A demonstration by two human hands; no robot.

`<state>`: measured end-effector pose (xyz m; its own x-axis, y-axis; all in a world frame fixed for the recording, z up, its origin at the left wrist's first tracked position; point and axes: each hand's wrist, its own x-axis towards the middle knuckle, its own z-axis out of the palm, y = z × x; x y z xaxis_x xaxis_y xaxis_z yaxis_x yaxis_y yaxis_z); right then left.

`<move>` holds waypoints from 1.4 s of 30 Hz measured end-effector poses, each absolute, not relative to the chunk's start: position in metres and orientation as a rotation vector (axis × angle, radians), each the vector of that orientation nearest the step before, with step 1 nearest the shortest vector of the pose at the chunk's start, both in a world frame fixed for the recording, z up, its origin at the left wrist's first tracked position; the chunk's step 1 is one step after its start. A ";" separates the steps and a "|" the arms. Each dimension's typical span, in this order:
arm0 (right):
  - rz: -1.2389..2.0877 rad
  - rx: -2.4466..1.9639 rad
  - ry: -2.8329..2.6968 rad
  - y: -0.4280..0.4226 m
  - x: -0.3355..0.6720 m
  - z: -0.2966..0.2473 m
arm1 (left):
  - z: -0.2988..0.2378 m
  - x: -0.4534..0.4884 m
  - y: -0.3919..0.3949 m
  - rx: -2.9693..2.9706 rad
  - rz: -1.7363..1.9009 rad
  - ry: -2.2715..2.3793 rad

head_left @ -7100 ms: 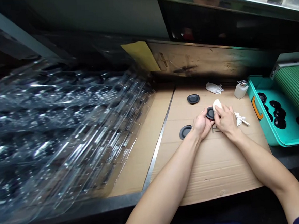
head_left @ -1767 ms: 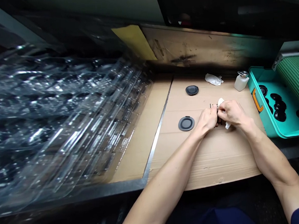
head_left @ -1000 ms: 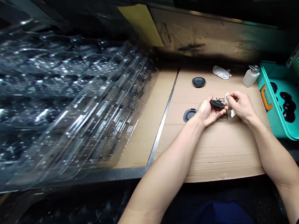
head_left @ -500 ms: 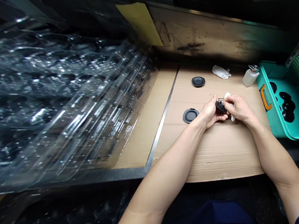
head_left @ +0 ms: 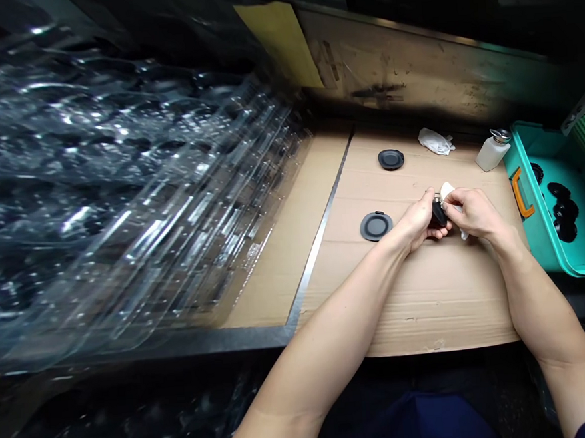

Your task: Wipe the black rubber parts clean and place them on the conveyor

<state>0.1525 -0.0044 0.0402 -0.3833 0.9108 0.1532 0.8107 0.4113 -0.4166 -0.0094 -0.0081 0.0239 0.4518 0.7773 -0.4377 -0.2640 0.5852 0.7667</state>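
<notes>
Over the cardboard, my left hand is closed around a small black round part, which stands tilted between the fingers. My right hand pinches a white cloth against that part; the cloth's ends stick out above and below the fingers. Left of my hands lies a flat black disc with a small tab on its rim. A second black disc lies farther back. Much of the held part is hidden by my fingers.
Stacked clear plastic trays fill the left side. A crumpled white cloth and a white pump bottle stand at the back. At right is a teal bin with an orange handle and several black parts.
The black part in my left hand has turned more edge-on, and my right fingers with the cloth have shifted slightly across it. The view has moved slightly.
</notes>
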 end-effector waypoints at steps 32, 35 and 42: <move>0.030 -1.643 -2.461 -0.014 0.138 0.047 | 0.011 0.004 -0.012 0.813 0.880 1.085; 0.054 -1.560 -2.370 -0.011 0.141 0.043 | 0.013 0.000 -0.010 0.784 0.837 1.012; -0.009 -1.743 -1.979 0.001 0.175 0.046 | 0.029 -0.021 -0.002 0.309 0.759 0.794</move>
<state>0.1747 0.0007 0.0456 -0.0557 0.9286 0.3669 0.9319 0.1803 -0.3148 -0.0208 -0.0016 0.0293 0.4598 0.7147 -0.5271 -0.4947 0.6991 0.5163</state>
